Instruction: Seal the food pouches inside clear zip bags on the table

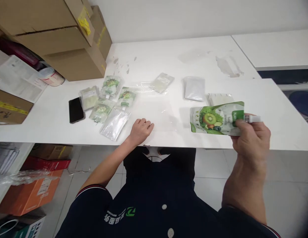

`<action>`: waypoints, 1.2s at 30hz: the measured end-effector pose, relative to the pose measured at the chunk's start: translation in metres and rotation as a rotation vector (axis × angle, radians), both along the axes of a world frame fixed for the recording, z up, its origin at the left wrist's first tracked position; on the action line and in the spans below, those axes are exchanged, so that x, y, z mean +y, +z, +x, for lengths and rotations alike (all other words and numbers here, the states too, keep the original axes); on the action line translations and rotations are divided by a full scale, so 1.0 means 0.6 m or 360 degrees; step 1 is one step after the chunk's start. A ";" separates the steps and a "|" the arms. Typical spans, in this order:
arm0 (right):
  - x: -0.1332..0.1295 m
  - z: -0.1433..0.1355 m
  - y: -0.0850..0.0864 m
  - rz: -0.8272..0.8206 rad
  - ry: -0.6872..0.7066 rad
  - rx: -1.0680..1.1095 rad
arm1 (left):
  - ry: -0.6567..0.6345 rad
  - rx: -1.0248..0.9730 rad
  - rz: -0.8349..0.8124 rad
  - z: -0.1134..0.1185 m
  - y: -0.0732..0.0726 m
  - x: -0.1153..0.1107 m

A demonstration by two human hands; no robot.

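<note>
My right hand [253,137] grips a green and white spouted pouch [215,119] by its white-capped end, a kiwi picture facing up. My left hand [141,130] rests on the table at the edge of a clear plastic bag [156,112], its fingers curled; anything inside them is hidden. Left of it lie a silvery pouch [115,124] and several green printed pouches [111,86]. A small pale packet [163,82] sits at the bag's upper part. A white packet [194,88] lies further right, and another pale packet [220,98] is partly behind the held pouch.
A black phone [76,110] lies at the left of the white table [275,125]. Cardboard boxes [71,62] and a round tub [52,76] stand at the back left. A crumpled clear plastic piece [228,66] lies at the back right.
</note>
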State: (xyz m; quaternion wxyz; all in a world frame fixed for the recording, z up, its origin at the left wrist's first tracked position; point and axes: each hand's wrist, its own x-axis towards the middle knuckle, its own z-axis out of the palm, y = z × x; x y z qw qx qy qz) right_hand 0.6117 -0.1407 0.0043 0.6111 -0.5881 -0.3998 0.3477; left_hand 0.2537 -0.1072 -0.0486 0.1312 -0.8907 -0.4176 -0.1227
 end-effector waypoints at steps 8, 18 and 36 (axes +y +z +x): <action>0.046 -0.149 -0.039 -0.0237 0.0278 0.1018 | -0.0036 -0.0049 0.0063 0.001 -0.028 -0.065; 0.039 -0.184 -0.082 -0.0993 0.0839 0.0790 | 0.0090 -0.0129 0.0160 0.003 -0.044 -0.073; 0.029 -0.125 -0.035 -0.0671 0.1290 -0.1334 | -0.0116 -0.0130 -0.0007 0.004 -0.041 -0.066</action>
